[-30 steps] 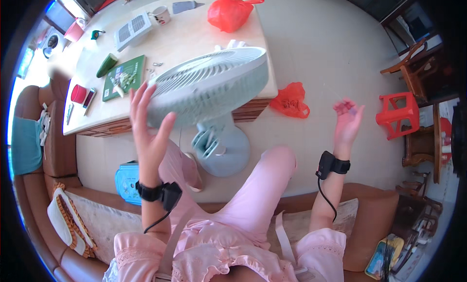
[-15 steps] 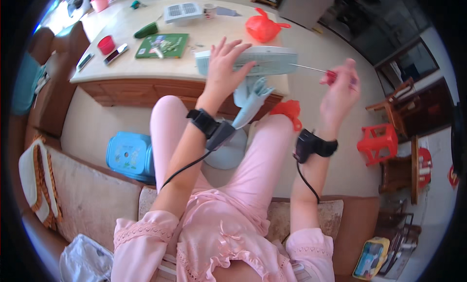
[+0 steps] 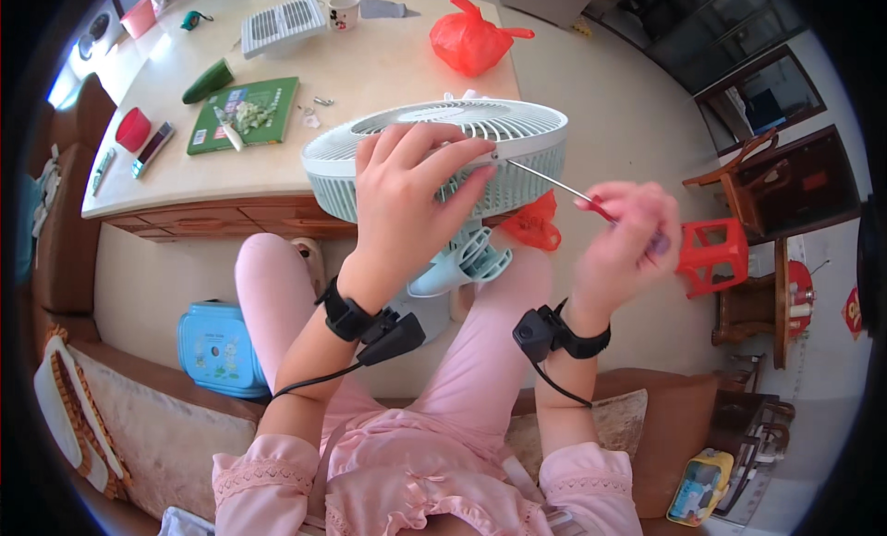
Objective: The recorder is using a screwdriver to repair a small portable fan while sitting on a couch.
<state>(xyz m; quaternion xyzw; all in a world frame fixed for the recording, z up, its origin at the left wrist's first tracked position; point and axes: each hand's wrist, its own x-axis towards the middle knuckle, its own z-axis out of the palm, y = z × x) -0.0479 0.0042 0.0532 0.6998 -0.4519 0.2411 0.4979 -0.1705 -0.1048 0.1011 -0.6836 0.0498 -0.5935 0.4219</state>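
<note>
A pale green electric fan with a white front rim stands between my knees, its round head tipped so the grille faces up. My left hand is closed on the near side of the rim, fingers over the top edge and thumb against the side grille. My right hand, slightly blurred, grips the red handle of a screwdriver. The thin metal shaft points left, its tip at the rim beside my left fingertips. Whether the tip sits in a screw is too small to tell. My left forearm and knees partly hide the fan's base.
On the table are a green book, a cucumber, a red cup, a white vent-like grille, a mug and a red plastic bag. A red stool stands right, a blue stool left.
The fan's head has tilted, showing more of its front grille. My left hand has closed from spread fingers onto the rim. The screwdriver tip has moved from the right end toward my left fingers.
</note>
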